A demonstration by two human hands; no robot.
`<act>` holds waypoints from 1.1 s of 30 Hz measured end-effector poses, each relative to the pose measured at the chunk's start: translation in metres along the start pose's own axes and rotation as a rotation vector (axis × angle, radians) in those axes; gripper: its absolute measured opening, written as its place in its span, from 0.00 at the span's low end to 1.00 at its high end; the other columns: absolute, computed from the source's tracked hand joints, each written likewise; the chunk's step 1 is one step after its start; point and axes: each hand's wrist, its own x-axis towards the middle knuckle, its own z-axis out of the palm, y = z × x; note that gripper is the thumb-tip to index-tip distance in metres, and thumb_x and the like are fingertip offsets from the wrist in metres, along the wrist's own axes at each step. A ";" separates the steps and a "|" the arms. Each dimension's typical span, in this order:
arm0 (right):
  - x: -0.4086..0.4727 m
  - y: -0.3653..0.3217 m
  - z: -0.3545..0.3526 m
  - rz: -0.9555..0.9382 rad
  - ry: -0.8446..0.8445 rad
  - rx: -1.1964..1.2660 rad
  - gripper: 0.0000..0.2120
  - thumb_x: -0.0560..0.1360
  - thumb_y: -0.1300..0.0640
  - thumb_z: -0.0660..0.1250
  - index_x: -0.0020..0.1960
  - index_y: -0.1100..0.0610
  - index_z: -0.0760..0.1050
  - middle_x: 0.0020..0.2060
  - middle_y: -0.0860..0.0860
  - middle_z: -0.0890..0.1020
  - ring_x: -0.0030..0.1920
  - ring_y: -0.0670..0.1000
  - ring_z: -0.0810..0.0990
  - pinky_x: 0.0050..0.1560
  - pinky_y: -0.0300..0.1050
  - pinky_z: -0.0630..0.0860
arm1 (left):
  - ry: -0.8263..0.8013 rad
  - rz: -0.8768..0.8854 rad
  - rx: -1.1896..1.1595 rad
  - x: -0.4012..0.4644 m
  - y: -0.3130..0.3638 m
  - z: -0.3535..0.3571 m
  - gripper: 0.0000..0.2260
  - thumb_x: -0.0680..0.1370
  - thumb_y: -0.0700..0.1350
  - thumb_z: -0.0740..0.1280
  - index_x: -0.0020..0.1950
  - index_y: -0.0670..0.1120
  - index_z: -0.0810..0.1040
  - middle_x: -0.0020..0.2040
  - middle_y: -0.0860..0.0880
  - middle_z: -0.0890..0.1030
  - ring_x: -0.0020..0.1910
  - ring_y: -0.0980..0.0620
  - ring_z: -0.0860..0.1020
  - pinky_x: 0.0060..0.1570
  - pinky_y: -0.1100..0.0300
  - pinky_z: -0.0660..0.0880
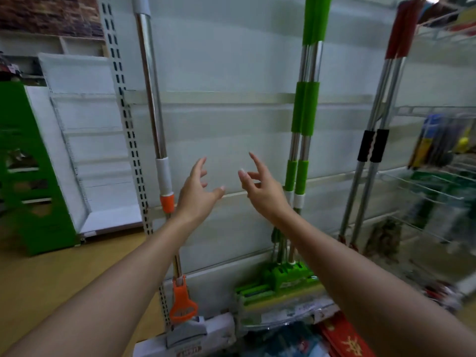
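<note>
Reaching up in the head view, both arms stretch toward the white back wall (pixel 226 140). The left hand (pixel 198 194) has its fingers spread wide. Its grip is apart and it holds nothing. The right hand (pixel 266 194) is the same: fingers wide, grip apart, nothing in it. The two hands are near each other, palms turned inward, with a gap between them. I think they are getting ready to take a mop.

The orange mop (pixel 162 173) stands just beside the left hand, on its left. It leans almost upright on the wall so its long pole does not fall. Its head sits low by the floor (pixel 51 279). The two green mops (pixel 300 119) stand just beside the right hand, on its right. They are side by side, poles close together, with their heads at the bottom too. Two more mops with red tops (pixel 373 148) lean farther right, near the wire shelves (pixel 425 191). A green stand (pixel 33 202) is on the floor, far left.
</note>
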 end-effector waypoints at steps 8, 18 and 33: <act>-0.071 0.049 -0.209 0.093 0.168 -0.163 0.29 0.78 0.44 0.60 0.76 0.47 0.55 0.58 0.56 0.80 0.56 0.55 0.81 0.58 0.57 0.76 | -0.222 0.104 -0.125 -0.046 0.105 0.170 0.37 0.73 0.41 0.73 0.76 0.51 0.57 0.70 0.42 0.68 0.64 0.43 0.73 0.64 0.47 0.71; -0.218 0.121 -0.493 0.370 0.401 -0.469 0.26 0.78 0.41 0.58 0.73 0.52 0.64 0.57 0.50 0.79 0.57 0.49 0.78 0.57 0.44 0.74 | -0.675 0.272 -0.235 -0.157 0.239 0.437 0.37 0.72 0.42 0.73 0.76 0.50 0.56 0.69 0.42 0.69 0.62 0.47 0.73 0.59 0.53 0.73; -0.277 0.286 -0.746 0.752 0.557 -0.624 0.28 0.78 0.39 0.57 0.74 0.50 0.62 0.66 0.53 0.74 0.65 0.53 0.73 0.54 0.43 0.67 | -1.122 0.338 -0.190 -0.179 0.315 0.767 0.38 0.73 0.45 0.72 0.77 0.52 0.54 0.73 0.44 0.66 0.69 0.45 0.68 0.65 0.49 0.70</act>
